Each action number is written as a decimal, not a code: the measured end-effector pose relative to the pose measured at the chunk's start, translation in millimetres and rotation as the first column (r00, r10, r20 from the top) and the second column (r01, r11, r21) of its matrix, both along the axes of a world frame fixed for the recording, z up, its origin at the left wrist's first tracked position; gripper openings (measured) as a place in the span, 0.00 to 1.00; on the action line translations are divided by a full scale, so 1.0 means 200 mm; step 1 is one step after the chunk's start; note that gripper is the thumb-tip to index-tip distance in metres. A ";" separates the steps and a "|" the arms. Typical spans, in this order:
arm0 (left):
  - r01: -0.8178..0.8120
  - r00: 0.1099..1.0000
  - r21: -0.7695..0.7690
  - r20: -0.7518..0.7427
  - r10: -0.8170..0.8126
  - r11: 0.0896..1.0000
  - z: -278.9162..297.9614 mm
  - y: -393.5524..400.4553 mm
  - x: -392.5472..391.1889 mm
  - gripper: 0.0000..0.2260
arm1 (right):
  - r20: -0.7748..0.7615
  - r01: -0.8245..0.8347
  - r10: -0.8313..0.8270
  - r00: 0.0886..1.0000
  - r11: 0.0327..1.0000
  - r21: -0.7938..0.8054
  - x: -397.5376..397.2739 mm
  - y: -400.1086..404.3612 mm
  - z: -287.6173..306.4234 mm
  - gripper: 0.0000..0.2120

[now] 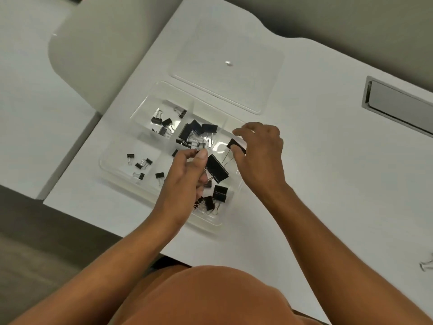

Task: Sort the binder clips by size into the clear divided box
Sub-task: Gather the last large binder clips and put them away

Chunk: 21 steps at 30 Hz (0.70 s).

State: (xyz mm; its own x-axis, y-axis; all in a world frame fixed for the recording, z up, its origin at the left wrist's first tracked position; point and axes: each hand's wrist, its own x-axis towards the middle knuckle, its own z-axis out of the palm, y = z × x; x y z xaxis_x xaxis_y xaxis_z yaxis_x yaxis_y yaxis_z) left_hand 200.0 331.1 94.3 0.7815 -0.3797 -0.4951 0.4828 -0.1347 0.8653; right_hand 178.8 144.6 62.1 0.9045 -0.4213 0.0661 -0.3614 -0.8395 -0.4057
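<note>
Setting: an office-like workspace.
Desk: a white table point(328, 160) with rounded, contoured edges.
Fitting: a recessed metal cable hatch point(398, 106), well right of the hands.
Seating: a pale grey chair point(98, 55) beyond the desk's left edge.

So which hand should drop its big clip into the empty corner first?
Probably the right hand: its large binder clip is already above that bare compartment, while the left hand is farther off.

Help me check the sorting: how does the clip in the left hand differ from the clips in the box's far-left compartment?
The left-hand clip is far bigger than the far-left compartment's clips. It is held by the left hand; they lie loose in the box. All are black.
</note>
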 end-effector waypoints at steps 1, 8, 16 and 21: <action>0.004 1.000 -0.008 -0.006 -0.004 1.000 0.00 -0.01 0.01 0.17 | 0.049 0.006 -0.006 0.999 1.000 -0.017 -0.02 0.02 0.02 0.12; 0.063 0.998 -0.010 0.015 -0.063 0.998 -0.02 -0.05 0.03 0.18 | -0.081 0.112 -0.082 0.993 0.509 0.853 -0.14 0.18 0.16 0.12; -0.002 0.972 0.104 0.235 -0.023 0.995 0.00 -0.07 0.07 0.14 | 0.054 0.185 -0.291 0.955 0.729 0.659 -0.11 0.11 0.14 0.17; 0.048 0.970 0.088 0.235 -0.068 0.995 0.02 -0.07 0.09 0.13 | -0.018 0.131 -0.137 0.990 0.889 0.439 -0.01 0.01 0.05 0.18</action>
